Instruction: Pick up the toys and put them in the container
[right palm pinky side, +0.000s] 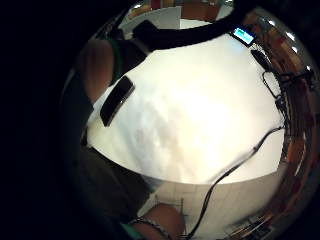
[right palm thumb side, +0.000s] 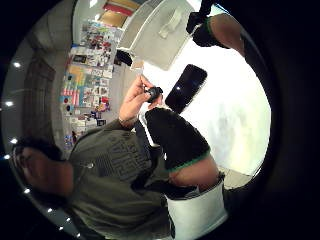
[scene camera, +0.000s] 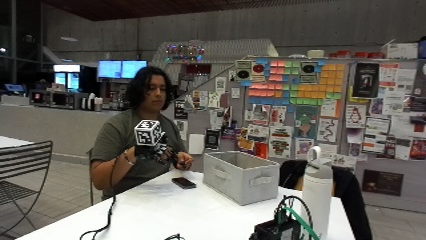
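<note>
Toys are not visible on the table (scene camera: 166, 210); only a small dark object (right palm thumb side: 153, 93), pinched in the bare left hand (right palm thumb side: 134, 100) just beside the gloved right hand (scene camera: 156, 152), might be one. Likely light, rigid and easy to pinch across its middle. Whether the right hand's fingers are curled, I cannot tell. The grey container (scene camera: 241, 176) stands beyond both hands, a phone (scene camera: 184, 183) between.

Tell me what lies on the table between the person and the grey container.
A dark phone lies flat on the white table between the person and the grey container, apart from the container. The outside view shows it; the thumb side palm view shows the phone too.
</note>
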